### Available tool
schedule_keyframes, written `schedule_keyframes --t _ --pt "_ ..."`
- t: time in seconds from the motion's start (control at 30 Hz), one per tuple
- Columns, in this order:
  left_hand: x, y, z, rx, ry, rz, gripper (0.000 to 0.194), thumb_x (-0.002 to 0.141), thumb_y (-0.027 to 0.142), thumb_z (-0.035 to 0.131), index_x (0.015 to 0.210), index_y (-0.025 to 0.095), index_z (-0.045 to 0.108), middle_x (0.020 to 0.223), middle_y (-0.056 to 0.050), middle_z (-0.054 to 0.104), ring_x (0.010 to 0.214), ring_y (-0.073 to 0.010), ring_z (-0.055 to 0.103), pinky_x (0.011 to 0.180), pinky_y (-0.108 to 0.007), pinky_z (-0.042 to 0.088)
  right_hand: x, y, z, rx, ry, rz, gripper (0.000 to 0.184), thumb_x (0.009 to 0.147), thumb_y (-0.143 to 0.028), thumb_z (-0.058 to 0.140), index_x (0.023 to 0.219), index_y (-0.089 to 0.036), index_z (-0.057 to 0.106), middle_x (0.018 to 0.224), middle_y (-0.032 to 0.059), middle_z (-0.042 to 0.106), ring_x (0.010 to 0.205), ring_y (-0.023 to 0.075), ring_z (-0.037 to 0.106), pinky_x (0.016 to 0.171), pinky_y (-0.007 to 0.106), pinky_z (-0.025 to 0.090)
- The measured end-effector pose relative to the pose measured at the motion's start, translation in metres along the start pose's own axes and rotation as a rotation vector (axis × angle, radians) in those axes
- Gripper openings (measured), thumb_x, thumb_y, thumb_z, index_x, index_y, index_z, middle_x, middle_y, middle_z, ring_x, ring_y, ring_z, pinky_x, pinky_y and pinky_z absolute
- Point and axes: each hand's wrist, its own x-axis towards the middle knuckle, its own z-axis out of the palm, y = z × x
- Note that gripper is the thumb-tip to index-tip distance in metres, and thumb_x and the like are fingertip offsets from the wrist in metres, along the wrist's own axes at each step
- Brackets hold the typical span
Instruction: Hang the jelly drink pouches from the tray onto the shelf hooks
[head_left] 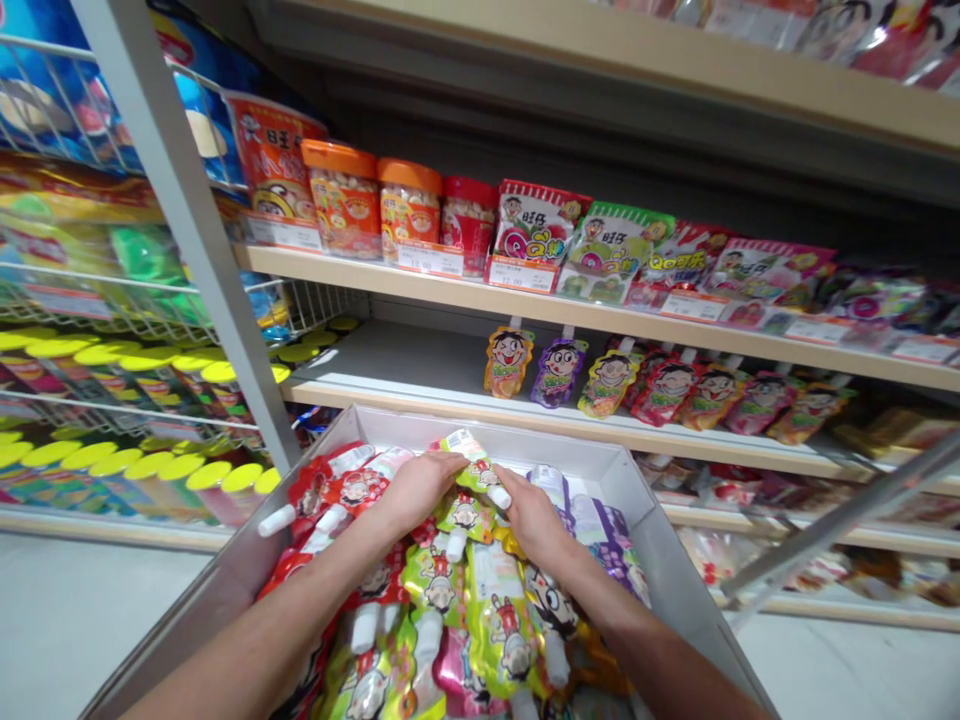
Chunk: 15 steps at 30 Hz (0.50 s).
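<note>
My left hand (421,488) and my right hand (534,518) come together over an open grey-white box (630,480). Between them is a yellow-green spouted jelly pouch (466,452), tilted, its white cap towards my right hand. The fingers of both hands are closed on its sides. Under the hands the box is full of similar pouches: red ones (360,488) at the left, yellow-green ones (501,620) in the middle, purple ones (596,522) at the right. Their white caps point mostly towards me. My fingertips are partly hidden.
Behind the box, a low shelf (405,365) holds a row of upright pouches (559,372). The shelf board (450,285) above carries candy jars (409,205) and candy bags (536,225). A grey post (187,200) and yellow-lidded cans (157,480) stand at the left.
</note>
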Motion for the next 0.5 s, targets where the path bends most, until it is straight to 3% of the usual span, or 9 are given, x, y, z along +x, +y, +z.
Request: schedule_keyframes --t 0.13,0.27,0.37,0.5 --pt "0.002 0.003 -0.007 -0.159 0.102 0.014 0.027 0.076 0.020 0.037 0.091 0.019 0.060 0.094 -0.003 0.062 0.089 -0.0137 0.054 0.080 -0.023 0.039 0.008 -0.001 -0.008 -0.070 0.098 0.017 0.036 0.073 -0.008 0.033 0.103 -0.016 0.052 0.103 0.0060 0.057 0.096 0.0149 0.050 0.085 0.026 0.037" --pt "0.007 0.014 -0.016 -0.411 0.227 -0.083 0.026 0.076 0.027 0.040 0.087 0.016 0.061 0.089 -0.004 0.063 0.083 -0.0133 0.055 0.076 -0.022 0.040 0.016 -0.008 -0.023 -0.164 0.211 0.034 0.026 0.078 -0.016 0.034 0.083 -0.014 0.058 0.082 0.0078 0.062 0.078 0.0173 0.055 0.070 0.026 0.041" --pt "0.011 0.021 -0.020 -0.585 0.292 -0.168 0.026 0.074 0.030 0.042 0.080 0.014 0.061 0.079 -0.003 0.064 0.073 -0.0131 0.056 0.069 -0.021 0.041 0.021 -0.014 -0.036 -0.106 0.286 0.041 0.025 0.080 -0.024 0.034 0.079 -0.015 0.058 0.070 0.0048 0.062 0.064 0.0150 0.055 0.060 0.023 0.040" --pt "0.017 0.024 -0.016 -0.782 0.360 -0.271 0.026 0.071 0.034 0.046 0.071 0.013 0.060 0.065 0.000 0.060 0.061 -0.0112 0.052 0.058 -0.019 0.040 0.025 -0.011 -0.043 0.091 0.380 0.063 0.022 0.077 -0.026 0.039 0.086 -0.017 0.057 0.076 0.0031 0.063 0.068 0.0140 0.056 0.063 0.023 0.041"
